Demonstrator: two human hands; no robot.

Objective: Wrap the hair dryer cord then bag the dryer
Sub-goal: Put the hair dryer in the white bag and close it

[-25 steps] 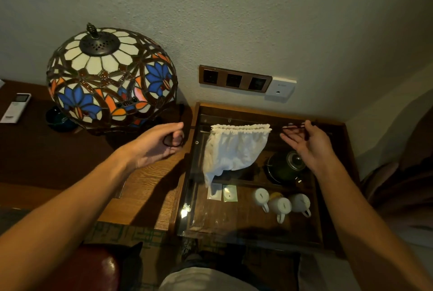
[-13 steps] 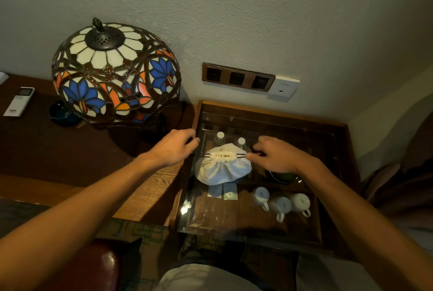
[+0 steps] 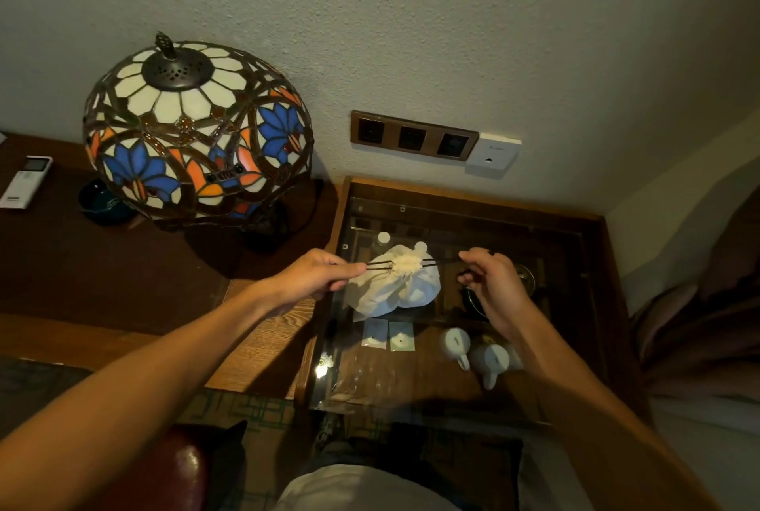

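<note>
A white cloth drawstring bag [image 3: 401,288] rests bulging on the glass top [image 3: 411,379] of a wooden cabinet, its mouth bunched tight. Dark drawstrings [image 3: 380,264] run out of both sides of the gathered mouth. My left hand [image 3: 316,278] pinches the strings at the bag's left. My right hand [image 3: 491,278] holds the strings at the bag's right, fingers curled. The hair dryer and its cord are hidden, nothing of them shows outside the bag.
A stained-glass lamp [image 3: 193,132] stands on the dark wooden desk [image 3: 103,276] to the left, with a white remote [image 3: 24,181] at the far left. Under the glass sit white cups [image 3: 473,350], sachets [image 3: 388,335] and a dark pot. Wall sockets [image 3: 413,136] are behind.
One second ago the bag hung open and stretched between my hands. Its mouth has been drawn shut, the bag has come down onto the glass, and my hands have since pulled apart.
</note>
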